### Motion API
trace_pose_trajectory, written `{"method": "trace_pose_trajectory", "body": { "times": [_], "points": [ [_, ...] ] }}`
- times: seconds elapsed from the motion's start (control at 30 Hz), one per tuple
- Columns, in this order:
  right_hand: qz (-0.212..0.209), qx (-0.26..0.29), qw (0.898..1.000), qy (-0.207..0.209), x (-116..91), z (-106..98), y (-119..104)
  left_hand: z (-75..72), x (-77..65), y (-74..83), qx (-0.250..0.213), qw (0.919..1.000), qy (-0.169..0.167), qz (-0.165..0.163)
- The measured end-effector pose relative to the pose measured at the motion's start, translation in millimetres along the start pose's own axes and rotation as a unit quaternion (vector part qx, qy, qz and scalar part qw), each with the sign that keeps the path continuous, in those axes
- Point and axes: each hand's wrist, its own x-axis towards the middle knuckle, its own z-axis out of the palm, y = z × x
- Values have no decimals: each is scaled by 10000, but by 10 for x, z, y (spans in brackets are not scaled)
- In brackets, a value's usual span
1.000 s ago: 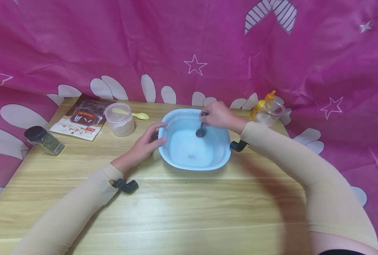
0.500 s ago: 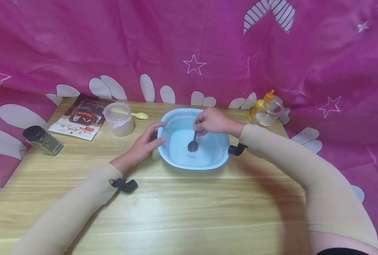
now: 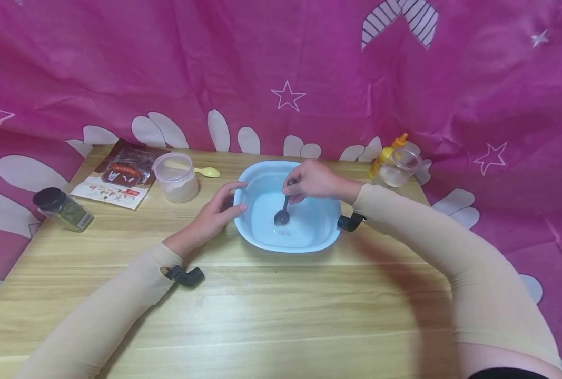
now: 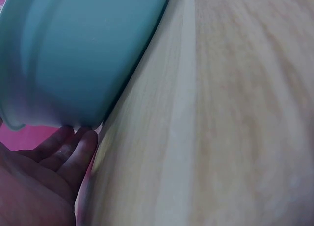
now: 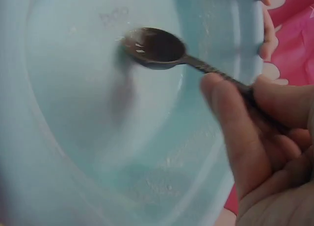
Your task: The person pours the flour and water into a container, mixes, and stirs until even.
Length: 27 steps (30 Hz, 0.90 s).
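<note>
A light blue plastic basin (image 3: 287, 247) stands on the wooden table in the head view. My left hand (image 3: 213, 212) holds its left side, with thumb and index finger over the rim. Other left fingers (image 4: 81, 150) touch the outer wall in the left wrist view. My right hand (image 3: 315, 181) pinches the handle of a dark measuring spoon (image 3: 282, 217), its bowl low inside the basin. In the right wrist view, the round spoon bowl (image 5: 156, 45) shows bright glints, and small clear drops or specks lie on the basin wall. Whether liquid covers the basin floor is unclear.
At the left are a black-lidded jar (image 3: 67, 211) on its side, a brown and white pouch (image 3: 119, 173), a clear tub of pale powder (image 3: 178, 181) and a yellow spoon (image 3: 208, 172). A yellow bottle (image 3: 380, 160) and clear plastic cup (image 3: 399, 166) stand back right. A pink curtain (image 3: 224, 68) hangs behind.
My right hand has moved the spoon left and nearer to me inside the basin, mostly in the first half second. The left hand stays on the rim.
</note>
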Motion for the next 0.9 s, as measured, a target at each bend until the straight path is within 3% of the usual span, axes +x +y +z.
{"method": "trace_pose_trajectory", "body": {
  "times": [0.17, 0.3, 0.37, 0.5, 0.63, 0.77, 0.9],
  "points": [
    [153, -403, 9977, 520, 21, -62, 12, 1, -2, 10, 23, 10000, 7, -5],
    [116, -337, 9960, 820, 62, -65, 22, 5, -5, 10, 26, 10000, 9, -3],
    [41, -195, 9974, 690, 72, -47, 8, 5, -5, 9, 12, 10000, 16, 4],
    [-5, 100, 9999, -25, 64, -22, -30, 1, 0, 2, -7, 10000, 18, 26],
    [173, -65, 9988, -459, 44, -69, -42, -5, 6, -5, 15, 10000, 23, 30],
    [256, -511, 9984, 49, 79, -140, -19, -6, 13, -13, 58, 10000, 23, 46],
    [44, -684, 9955, 649, 178, -134, -12, -4, 9, -19, 64, 10000, 14, 55]
  ]
}}
